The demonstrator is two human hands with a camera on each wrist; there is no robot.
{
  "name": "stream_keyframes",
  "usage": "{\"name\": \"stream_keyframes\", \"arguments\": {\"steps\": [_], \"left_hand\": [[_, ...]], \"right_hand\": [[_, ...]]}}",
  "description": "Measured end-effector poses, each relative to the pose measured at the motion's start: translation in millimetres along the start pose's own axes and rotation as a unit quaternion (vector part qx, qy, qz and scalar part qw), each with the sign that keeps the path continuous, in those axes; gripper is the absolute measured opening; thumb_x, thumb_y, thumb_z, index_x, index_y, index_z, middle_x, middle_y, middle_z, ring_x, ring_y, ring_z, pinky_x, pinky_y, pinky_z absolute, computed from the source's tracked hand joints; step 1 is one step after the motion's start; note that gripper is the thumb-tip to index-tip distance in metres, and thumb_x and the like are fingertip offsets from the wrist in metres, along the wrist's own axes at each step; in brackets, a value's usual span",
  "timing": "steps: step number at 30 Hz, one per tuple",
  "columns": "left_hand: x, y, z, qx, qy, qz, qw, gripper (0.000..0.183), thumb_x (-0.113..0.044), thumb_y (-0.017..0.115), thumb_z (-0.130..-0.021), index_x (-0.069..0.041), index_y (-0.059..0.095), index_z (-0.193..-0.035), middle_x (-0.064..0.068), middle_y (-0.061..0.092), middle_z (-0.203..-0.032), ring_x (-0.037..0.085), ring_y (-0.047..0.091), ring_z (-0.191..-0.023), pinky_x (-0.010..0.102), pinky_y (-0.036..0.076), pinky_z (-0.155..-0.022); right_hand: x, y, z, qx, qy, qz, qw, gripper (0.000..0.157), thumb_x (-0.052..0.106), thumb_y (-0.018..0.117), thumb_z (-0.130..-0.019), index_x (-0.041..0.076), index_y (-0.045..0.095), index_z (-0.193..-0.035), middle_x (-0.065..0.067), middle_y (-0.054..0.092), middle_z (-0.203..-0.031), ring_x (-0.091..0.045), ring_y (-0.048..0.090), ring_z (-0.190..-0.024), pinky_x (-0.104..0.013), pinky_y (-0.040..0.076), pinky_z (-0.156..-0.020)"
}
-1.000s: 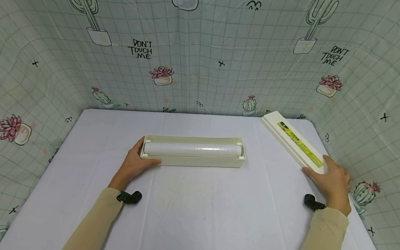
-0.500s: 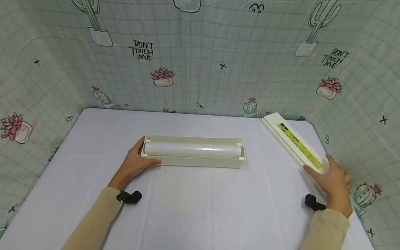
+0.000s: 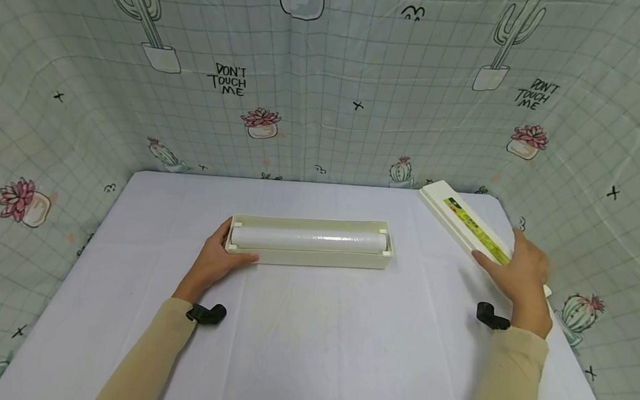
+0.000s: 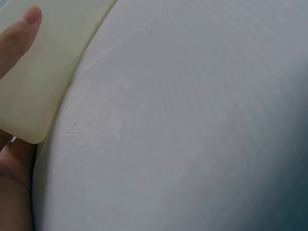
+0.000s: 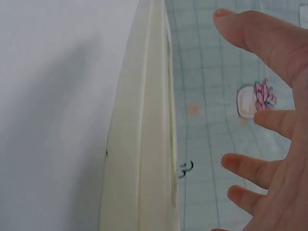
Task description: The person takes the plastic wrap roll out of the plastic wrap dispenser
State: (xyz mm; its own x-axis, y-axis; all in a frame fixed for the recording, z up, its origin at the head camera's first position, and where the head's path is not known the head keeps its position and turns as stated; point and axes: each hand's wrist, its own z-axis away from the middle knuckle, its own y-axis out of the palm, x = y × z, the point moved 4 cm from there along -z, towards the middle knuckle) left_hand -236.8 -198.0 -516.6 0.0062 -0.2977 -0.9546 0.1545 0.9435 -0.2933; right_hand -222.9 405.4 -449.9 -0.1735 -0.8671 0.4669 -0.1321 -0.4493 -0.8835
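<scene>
In the head view, a cream cling film box (image 3: 316,260) lies lengthwise at mid-table, its top off and a white roll of cling film (image 3: 308,240) showing inside. My left hand (image 3: 215,264) grips the box's left end, thumb along the front wall and fingers behind; the left wrist view shows the thumb (image 4: 21,38) on the wall. The long cream lid (image 3: 471,224), with a yellow-green label, lies slanted at the right. Over its near end is my right hand (image 3: 521,276). In the right wrist view its fingers are spread, apart from the lid (image 5: 139,125).
A white cloth covers the table (image 3: 310,336). Behind and on both sides hangs a pale green checked curtain (image 3: 336,133) with cactus prints. The lid's near end reaches the table's right edge.
My right hand has let go of the lid's near end and risen a little, up and leftward. The lid stays where it was, and my left hand has not moved.
</scene>
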Motion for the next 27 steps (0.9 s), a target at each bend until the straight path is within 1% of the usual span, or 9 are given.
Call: {"name": "stream_keyframes", "arguments": {"steps": [3, 7, 13, 17, 20, 22, 27], "left_hand": [[0.8, 0.5, -1.2, 0.003, 0.003, 0.003, 1.0, 0.106, -0.025, 0.089, -0.083, -0.024, 0.022, -0.165, 0.011, 0.047, -0.153, 0.032, 0.05, -0.132, 0.052, 0.04, -0.112], [0.8, 0.7, -1.4, 0.004, 0.002, 0.008, 1.0, 0.106, -0.025, 0.089, -0.083, -0.025, 0.022, -0.165, 0.01, 0.047, -0.153, 0.032, 0.05, -0.131, 0.051, 0.04, -0.111], [-0.2, -0.1, -0.4, 0.002, -0.003, 0.005, 1.0, 0.109, -0.026, 0.09, -0.082, -0.023, 0.021, -0.165, 0.011, 0.046, -0.154, 0.033, 0.05, -0.132, 0.052, 0.04, -0.112], [-0.4, 0.0, 0.0, 0.002, -0.005, -0.001, 1.0, 0.11, -0.027, 0.091, -0.081, -0.022, 0.021, -0.166, 0.011, 0.045, -0.155, 0.033, 0.049, -0.133, 0.052, 0.039, -0.113], [0.3, -0.1, -0.2, 0.002, -0.005, -0.003, 1.0, 0.111, -0.027, 0.091, -0.081, -0.022, 0.02, -0.166, 0.012, 0.045, -0.155, 0.033, 0.049, -0.133, 0.052, 0.038, -0.113], [0.7, -0.4, -0.3, 0.002, -0.005, -0.003, 1.0, 0.11, -0.027, 0.091, -0.081, -0.022, 0.02, -0.166, 0.011, 0.045, -0.155, 0.033, 0.049, -0.133, 0.052, 0.038, -0.113], [0.3, -1.2, 0.4, 0.002, -0.002, 0.001, 1.0, 0.109, -0.026, 0.09, -0.081, -0.022, 0.021, -0.166, 0.011, 0.046, -0.154, 0.033, 0.049, -0.133, 0.052, 0.039, -0.113]], "right_hand": [[21.3, 7.8, -4.9, -0.005, -0.031, 0.0, 1.0, 0.108, 0.06, 0.066, -0.092, 0.004, 0.01, -0.165, -0.039, 0.029, -0.157, -0.061, 0.022, -0.142, -0.076, 0.021, -0.109], [46.3, 22.2, -10.1, 0.003, -0.058, -0.008, 0.998, 0.109, 0.058, 0.071, -0.09, 0.005, 0.013, -0.165, -0.038, 0.031, -0.155, -0.059, 0.023, -0.143, -0.076, 0.023, -0.108], [71.8, 40.5, -10.4, 0.018, -0.095, -0.023, 0.995, 0.106, 0.05, 0.076, -0.088, 0.003, 0.019, -0.163, -0.039, 0.03, -0.155, -0.059, 0.021, -0.144, -0.074, 0.02, -0.114], [83.7, 48.7, -8.5, 0.039, -0.099, -0.043, 0.993, 0.107, 0.048, 0.077, -0.089, 0.007, 0.015, -0.165, -0.038, 0.024, -0.159, -0.058, 0.016, -0.147, -0.076, 0.02, -0.113], [94.4, 54.4, -8.2, 0.06, -0.105, -0.05, 0.991, 0.108, 0.049, 0.077, -0.089, 0.007, 0.012, -0.166, -0.037, 0.02, -0.161, -0.057, 0.012, -0.15, -0.076, 0.02, -0.114], [102.8, 58.0, -8.7, 0.071, -0.115, -0.052, 0.989, 0.108, 0.049, 0.076, -0.089, 0.007, 0.012, -0.166, -0.036, 0.02, -0.162, -0.056, 0.011, -0.151, -0.075, 0.019, -0.116], [125.1, 67.8, -8.4, 0.093, -0.144, -0.052, 0.984, 0.106, 0.046, 0.076, -0.09, 0.009, 0.013, -0.166, -0.032, 0.024, -0.163, -0.051, 0.014, -0.152, -0.071, 0.02, -0.118]]}}
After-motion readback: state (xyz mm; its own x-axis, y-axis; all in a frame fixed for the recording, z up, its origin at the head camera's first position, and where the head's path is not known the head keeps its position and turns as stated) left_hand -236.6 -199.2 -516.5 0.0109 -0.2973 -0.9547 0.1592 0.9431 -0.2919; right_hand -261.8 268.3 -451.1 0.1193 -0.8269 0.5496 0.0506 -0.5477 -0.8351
